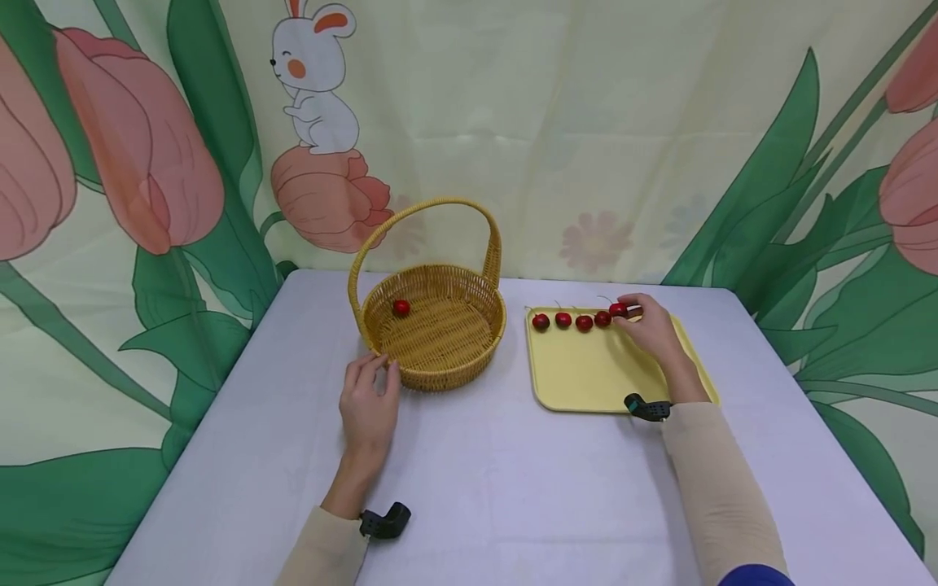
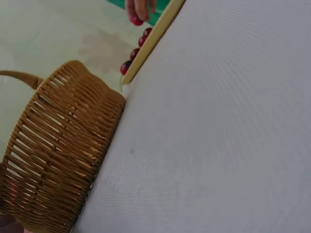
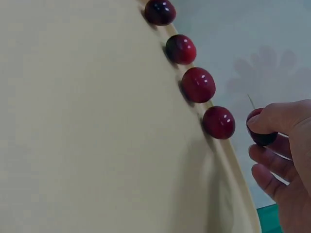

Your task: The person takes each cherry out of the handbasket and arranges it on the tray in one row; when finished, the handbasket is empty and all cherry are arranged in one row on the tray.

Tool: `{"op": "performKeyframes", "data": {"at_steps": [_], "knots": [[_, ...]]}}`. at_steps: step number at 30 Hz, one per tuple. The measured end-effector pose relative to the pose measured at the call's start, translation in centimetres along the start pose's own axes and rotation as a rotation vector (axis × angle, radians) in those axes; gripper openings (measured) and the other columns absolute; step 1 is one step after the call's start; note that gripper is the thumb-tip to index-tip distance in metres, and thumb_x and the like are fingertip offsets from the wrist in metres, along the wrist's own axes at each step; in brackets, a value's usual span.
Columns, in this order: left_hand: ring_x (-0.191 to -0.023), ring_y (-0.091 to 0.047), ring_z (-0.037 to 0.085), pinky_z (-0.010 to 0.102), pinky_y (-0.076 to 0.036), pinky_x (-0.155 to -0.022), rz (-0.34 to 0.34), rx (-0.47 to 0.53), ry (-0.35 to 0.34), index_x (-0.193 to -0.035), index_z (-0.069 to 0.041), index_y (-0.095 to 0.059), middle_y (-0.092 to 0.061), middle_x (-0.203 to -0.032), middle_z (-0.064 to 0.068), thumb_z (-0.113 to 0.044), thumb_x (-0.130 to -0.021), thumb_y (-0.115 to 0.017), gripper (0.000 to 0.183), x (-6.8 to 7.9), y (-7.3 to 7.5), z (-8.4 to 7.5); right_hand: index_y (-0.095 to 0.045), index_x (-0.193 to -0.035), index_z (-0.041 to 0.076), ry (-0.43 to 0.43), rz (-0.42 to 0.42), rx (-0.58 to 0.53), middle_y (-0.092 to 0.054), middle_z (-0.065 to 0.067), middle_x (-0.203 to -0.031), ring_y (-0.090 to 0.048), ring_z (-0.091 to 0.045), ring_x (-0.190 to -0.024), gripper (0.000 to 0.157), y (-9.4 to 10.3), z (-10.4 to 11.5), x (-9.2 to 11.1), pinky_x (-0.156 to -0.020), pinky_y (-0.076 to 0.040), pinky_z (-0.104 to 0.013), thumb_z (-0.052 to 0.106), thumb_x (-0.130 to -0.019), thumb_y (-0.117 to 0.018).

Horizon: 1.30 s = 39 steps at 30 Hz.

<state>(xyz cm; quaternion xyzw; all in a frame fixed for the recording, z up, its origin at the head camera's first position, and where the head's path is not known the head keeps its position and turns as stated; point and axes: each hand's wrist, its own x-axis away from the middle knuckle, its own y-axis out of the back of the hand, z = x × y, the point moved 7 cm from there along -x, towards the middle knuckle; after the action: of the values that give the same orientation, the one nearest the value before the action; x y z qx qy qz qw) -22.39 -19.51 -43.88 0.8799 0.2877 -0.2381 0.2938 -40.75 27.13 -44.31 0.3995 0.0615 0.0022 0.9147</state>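
My right hand (image 1: 648, 330) pinches a dark red cherry (image 3: 263, 128) with a thin stem between thumb and fingers, over the far right part of the yellow tray (image 1: 586, 370). Several more cherries (image 3: 198, 85) lie in a row along the tray's far edge. To the left stands a round wicker basket (image 1: 443, 376) with a tall handle. One cherry (image 1: 401, 308) lies inside it, at the left. My left hand (image 1: 369, 403) touches the basket's near left rim, fingers loosely bent; in the left wrist view only a bit of a fingertip (image 2: 9, 224) shows at the lower corner.
A white cloth covers the table (image 1: 506, 488). Behind it hangs a curtain (image 1: 586, 146) printed with tulips and a rabbit. The basket's arched handle (image 1: 440, 202) rises well above its rim. Some table lies between basket and tray.
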Motion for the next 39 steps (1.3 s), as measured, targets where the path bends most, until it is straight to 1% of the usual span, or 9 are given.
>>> {"op": "performKeyframes", "data": {"at_steps": [6,11,17,19,21,25,27,32,39], "knots": [[-0.106,-0.068,0.030,0.045,-0.062,-0.084,-0.049,0.065,0.036,-0.109,0.005,-0.072,-0.065,-0.112,0.017,-0.015,-0.093,-0.071,0.026,0.0,-0.2,0.3,-0.048,-0.140,-0.005,-0.046,-0.007,-0.011,-0.053,-0.029,-0.136,-0.055,-0.043,-0.118,0.047,0.1,-1.7,0.1,-0.091,-0.049,-0.044,0.014,-0.099,-0.061],[-0.109,-0.066,0.031,0.047,-0.061,-0.085,-0.067,0.099,0.075,-0.107,0.006,-0.073,-0.063,-0.113,0.018,-0.013,-0.092,-0.071,0.024,0.1,-0.2,0.4,-0.049,-0.140,-0.005,-0.096,0.007,0.023,-0.054,-0.029,-0.135,-0.055,-0.041,-0.114,0.047,-0.4,-3.1,0.2,-0.088,-0.049,-0.041,0.016,-0.099,-0.061],[-0.105,-0.065,0.031,0.048,-0.060,-0.082,-0.074,0.126,0.130,-0.107,0.005,-0.073,-0.059,-0.112,0.018,-0.015,-0.093,-0.070,0.024,0.2,-0.4,0.6,-0.049,-0.140,-0.005,-0.119,0.018,0.047,-0.054,-0.029,-0.133,-0.055,-0.040,-0.111,0.047,-0.7,-4.0,0.1,-0.091,-0.050,-0.045,0.016,-0.099,-0.061],[-0.101,-0.064,0.031,0.046,-0.061,-0.078,-0.075,0.142,0.149,-0.107,0.004,-0.073,-0.058,-0.111,0.017,-0.015,-0.093,-0.070,0.024,0.1,-0.5,0.8,-0.048,-0.140,-0.005,-0.122,0.019,0.049,-0.054,-0.029,-0.132,-0.055,-0.040,-0.111,0.047,-0.7,-4.1,0.1,-0.093,-0.050,-0.047,0.016,-0.099,-0.061],[-0.094,-0.063,0.029,0.039,-0.060,-0.075,-0.073,0.149,0.160,-0.107,0.003,-0.073,-0.057,-0.109,0.017,-0.015,-0.093,-0.070,0.023,0.0,-0.6,1.0,-0.048,-0.140,-0.005,-0.122,0.025,0.054,-0.053,-0.029,-0.134,-0.054,-0.040,-0.112,0.048,-0.7,-4.0,0.1,-0.094,-0.049,-0.047,0.016,-0.099,-0.061],[-0.082,-0.060,0.020,0.014,-0.052,-0.068,-0.061,0.176,0.189,-0.106,0.000,-0.074,-0.058,-0.104,0.016,-0.016,-0.093,-0.070,0.021,-0.2,-0.7,1.4,-0.047,-0.142,-0.004,-0.114,0.033,0.054,-0.052,-0.028,-0.138,-0.055,-0.040,-0.114,0.049,-0.4,-3.5,0.3,-0.093,-0.050,-0.045,0.015,-0.099,-0.061],[-0.078,-0.058,0.016,0.007,-0.045,-0.066,-0.055,0.187,0.206,-0.106,-0.002,-0.075,-0.059,-0.102,0.015,-0.017,-0.093,-0.071,0.020,-0.2,-0.7,1.6,-0.046,-0.142,-0.005,-0.099,0.029,0.047,-0.051,-0.028,-0.140,-0.054,-0.041,-0.116,0.050,-0.1,-3.1,0.4,-0.091,-0.050,-0.045,0.015,-0.099,-0.061],[-0.078,-0.057,0.015,0.005,-0.043,-0.064,-0.046,0.203,0.232,-0.106,-0.004,-0.075,-0.061,-0.100,0.013,-0.019,-0.094,-0.070,0.019,-0.3,-0.8,2.0,-0.048,-0.142,-0.005,-0.022,-0.016,0.023,-0.050,-0.028,-0.141,-0.053,-0.044,-0.120,0.051,0.8,-1.1,0.3,-0.092,-0.050,-0.050,0.015,-0.098,-0.063],[-0.078,-0.059,0.021,0.009,-0.047,-0.065,-0.038,0.240,0.214,-0.105,-0.004,-0.075,-0.063,-0.100,0.017,-0.018,-0.093,-0.072,0.019,-0.5,-0.9,2.2,-0.050,-0.141,-0.001,0.068,-0.087,0.002,-0.054,-0.025,-0.139,-0.055,-0.041,-0.119,0.050,1.8,2.8,0.3,-0.093,-0.051,-0.054,0.020,-0.098,-0.062]]}}
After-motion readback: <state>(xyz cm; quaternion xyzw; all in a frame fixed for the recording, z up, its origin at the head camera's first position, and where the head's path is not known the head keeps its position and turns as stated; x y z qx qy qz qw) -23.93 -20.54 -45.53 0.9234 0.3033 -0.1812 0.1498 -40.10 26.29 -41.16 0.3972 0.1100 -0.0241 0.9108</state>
